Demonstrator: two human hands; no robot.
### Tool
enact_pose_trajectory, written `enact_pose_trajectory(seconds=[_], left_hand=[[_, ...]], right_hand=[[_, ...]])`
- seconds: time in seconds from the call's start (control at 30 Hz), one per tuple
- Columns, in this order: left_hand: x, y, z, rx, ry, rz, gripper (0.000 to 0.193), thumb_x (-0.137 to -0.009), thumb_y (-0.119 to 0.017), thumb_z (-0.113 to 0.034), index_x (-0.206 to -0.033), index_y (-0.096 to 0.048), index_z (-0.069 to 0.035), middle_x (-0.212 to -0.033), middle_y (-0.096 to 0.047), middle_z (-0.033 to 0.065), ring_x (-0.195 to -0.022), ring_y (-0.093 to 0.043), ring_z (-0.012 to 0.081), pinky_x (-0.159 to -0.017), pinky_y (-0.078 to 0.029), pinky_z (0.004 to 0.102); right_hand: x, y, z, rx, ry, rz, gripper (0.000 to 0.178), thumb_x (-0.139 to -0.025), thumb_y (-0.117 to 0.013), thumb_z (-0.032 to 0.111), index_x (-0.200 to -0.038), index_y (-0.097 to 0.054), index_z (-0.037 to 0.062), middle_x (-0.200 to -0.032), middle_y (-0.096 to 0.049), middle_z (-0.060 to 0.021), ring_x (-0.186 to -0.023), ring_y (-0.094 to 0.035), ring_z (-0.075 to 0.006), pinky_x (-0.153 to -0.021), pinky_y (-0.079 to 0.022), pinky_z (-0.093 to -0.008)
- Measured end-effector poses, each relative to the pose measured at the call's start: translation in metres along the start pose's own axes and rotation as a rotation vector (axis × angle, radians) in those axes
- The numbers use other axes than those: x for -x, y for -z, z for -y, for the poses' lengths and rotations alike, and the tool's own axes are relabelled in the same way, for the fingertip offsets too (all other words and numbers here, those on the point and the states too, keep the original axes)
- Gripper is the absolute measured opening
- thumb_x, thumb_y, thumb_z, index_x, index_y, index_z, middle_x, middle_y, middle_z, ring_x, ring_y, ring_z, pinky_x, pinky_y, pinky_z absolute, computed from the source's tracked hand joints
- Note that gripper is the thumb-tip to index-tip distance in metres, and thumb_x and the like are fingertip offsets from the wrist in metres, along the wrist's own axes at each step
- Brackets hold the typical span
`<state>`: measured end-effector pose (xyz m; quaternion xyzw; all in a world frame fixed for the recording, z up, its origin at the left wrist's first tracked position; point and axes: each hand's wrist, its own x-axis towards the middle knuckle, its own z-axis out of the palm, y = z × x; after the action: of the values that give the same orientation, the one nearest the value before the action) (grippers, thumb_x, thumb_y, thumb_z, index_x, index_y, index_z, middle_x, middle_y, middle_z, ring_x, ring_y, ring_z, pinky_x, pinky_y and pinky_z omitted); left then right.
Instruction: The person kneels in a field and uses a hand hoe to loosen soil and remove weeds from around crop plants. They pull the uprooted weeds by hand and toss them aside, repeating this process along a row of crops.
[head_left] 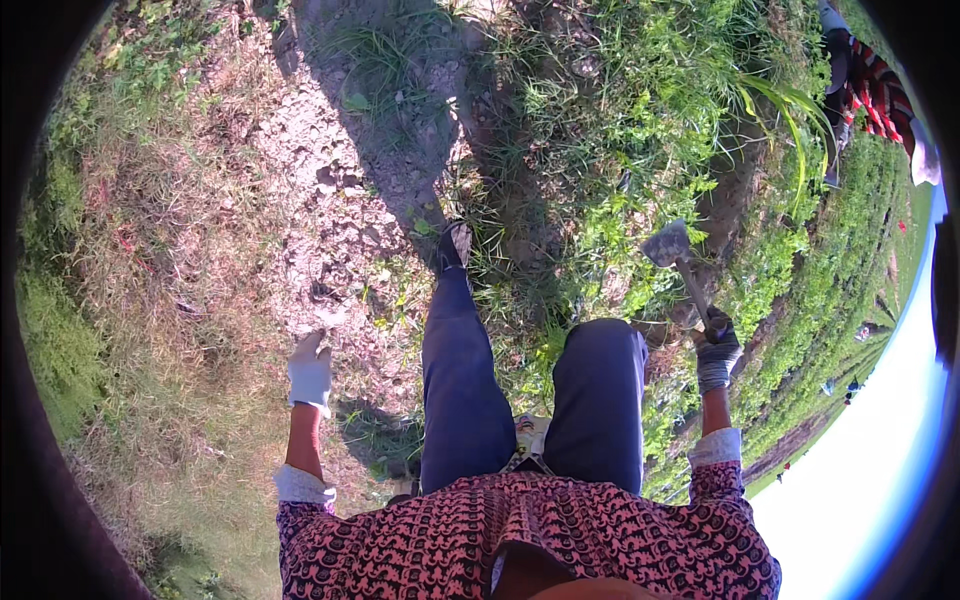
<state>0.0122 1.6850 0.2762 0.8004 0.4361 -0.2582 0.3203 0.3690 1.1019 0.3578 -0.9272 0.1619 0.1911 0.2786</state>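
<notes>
In a dark grey glove, my right hand (717,358) is closed around the handle of a short hand hoe (667,243) with a flat, flared, soil-dulled blade. The blade points ahead, over leafy green plants (640,200) and bare soil. My left hand (310,372) wears a white glove and hangs at my left side. Its fingers are slightly apart and hold nothing. Beneath it lie dry grass and cracked pale soil (325,200). My legs in blue trousers (460,380) are between the hands, with one dark shoe (455,246) showing.
Grassy weeds (560,110) and crop rows (850,260) spread ahead and to the right. Dry straw-like growth (170,300) covers the left. A person in a red-and-black striped top (878,95) is at the far right. My shadow (385,100) falls ahead.
</notes>
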Motion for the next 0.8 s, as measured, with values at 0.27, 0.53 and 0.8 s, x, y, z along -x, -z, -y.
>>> enact_pose_trajectory(seconds=[0.27, 0.53, 0.8], left_hand=[[0.028, 0.007, -0.002, 0.019, 0.016, 0.244, 0.031, -0.079, -0.061, -0.013, -0.108, -0.065, -0.006, -0.105, -0.066, 0.0159, -0.098, -0.063, 0.0314, -0.084, -0.05, 0.0374], [0.005, 0.065, -0.085, -0.153, 0.149, 0.472, 0.034, -0.078, -0.06, -0.017, -0.11, -0.066, -0.006, -0.108, -0.066, 0.0167, -0.103, -0.063, 0.028, -0.09, -0.047, 0.0354], [-0.08, 0.088, -0.175, -0.009, 0.033, 0.464, 0.029, -0.083, -0.057, -0.006, -0.109, -0.065, 0.003, -0.104, -0.069, 0.0131, -0.096, -0.064, 0.0177, -0.084, -0.048, 0.0271]], right_hand=[[-0.006, -0.091, 0.077, 0.068, 0.046, 0.185, 0.049, -0.064, -0.069, -0.006, -0.112, -0.061, 0.0043, -0.088, -0.062, 0.0019, -0.079, -0.056, -0.0082, -0.071, -0.047, -0.0205], [-0.075, -0.166, 0.093, -0.019, -0.049, 0.283, 0.04, -0.072, -0.072, 0.01, -0.111, -0.063, 0.0099, -0.077, -0.063, 0.0001, -0.065, -0.053, -0.0091, -0.066, -0.047, -0.0248], [-0.072, -0.164, 0.072, 0.075, -0.14, 0.358, 0.039, -0.071, -0.072, 0.021, -0.109, -0.062, 0.0172, -0.08, -0.065, -0.0086, -0.069, -0.061, -0.0237, -0.067, -0.05, -0.0346]])
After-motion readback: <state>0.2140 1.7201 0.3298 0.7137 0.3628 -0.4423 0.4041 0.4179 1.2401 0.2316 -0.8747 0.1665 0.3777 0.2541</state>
